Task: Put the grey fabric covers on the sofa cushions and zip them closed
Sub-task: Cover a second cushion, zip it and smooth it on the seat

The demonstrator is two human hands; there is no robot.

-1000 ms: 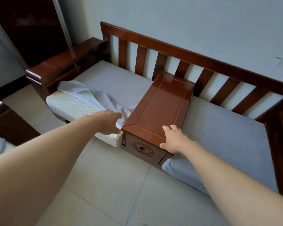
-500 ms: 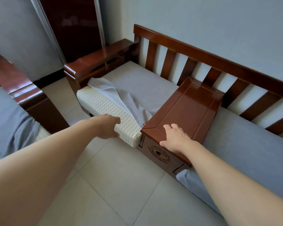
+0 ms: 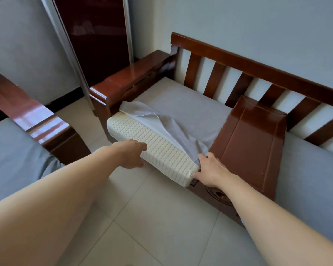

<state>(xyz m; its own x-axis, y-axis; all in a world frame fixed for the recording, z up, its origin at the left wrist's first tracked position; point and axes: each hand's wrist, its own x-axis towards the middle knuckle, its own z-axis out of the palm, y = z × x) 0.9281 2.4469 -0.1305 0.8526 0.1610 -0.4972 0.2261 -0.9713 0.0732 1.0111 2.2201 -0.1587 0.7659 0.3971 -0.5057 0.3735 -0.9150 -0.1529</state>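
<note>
Wooden sofa (image 3: pixel 256 66) with a half-covered seat cushion (image 3: pixel 152 144) at its left end.

The grey fabric cover (image 3: pixel 181 116) is peeled back, baring the cream waffle foam along the front edge (beside the wooden centre console (image 3: pixel 252 139)). The left hand (image 3: pixel 132 154) grips the cushion's front edge from below; the right hand (image 3: pixel 210 169) curls round its near corner, where the cover bunches.

The left hand (image 3: pixel 132 155) reaches under the front of the bumpy white foam cushion (image 3: pixel 152 148), so its fingertips are hidden. The right hand (image 3: pixel 210 169) covers the cushion's end corner. The loose grey fabric cover (image 3: pixel 181 120) hides the cushion's back part. No zip can be made out.
</note>
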